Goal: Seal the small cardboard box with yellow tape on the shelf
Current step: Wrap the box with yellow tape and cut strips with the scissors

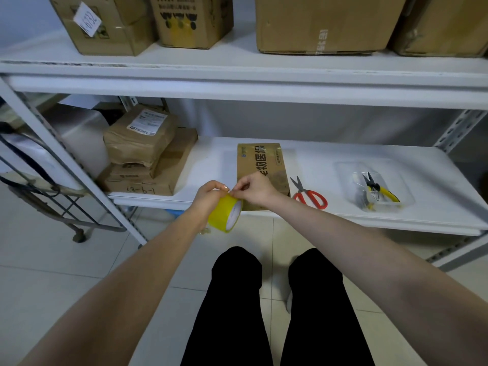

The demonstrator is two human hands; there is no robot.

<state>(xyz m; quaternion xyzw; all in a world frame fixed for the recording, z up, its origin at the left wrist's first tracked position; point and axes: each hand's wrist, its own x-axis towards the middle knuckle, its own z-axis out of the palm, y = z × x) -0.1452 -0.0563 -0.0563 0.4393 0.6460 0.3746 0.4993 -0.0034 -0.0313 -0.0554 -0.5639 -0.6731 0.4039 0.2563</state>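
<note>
A small flat cardboard box (pixel 261 162) with dark printed characters lies on the white lower shelf (pixel 330 210), reaching its front edge. In front of the shelf edge my left hand (pixel 208 196) grips a yellow tape roll (pixel 225 213) from above. My right hand (pixel 254 190) pinches at the top of the roll, where the tape's end is, fingertips touching those of the left hand. The right hand covers the box's near left corner. Both hands hover just off the shelf's front edge.
Red-handled scissors (pixel 310 195) lie right of the box. A clear tray (pixel 375 184) holds yellow-handled pliers (pixel 380 191). Stacked parcels (pixel 145 151) sit at the shelf's left. Large cartons (pixel 324 22) fill the upper shelf. A wheeled cart (pixel 47 196) stands at left. My legs are below.
</note>
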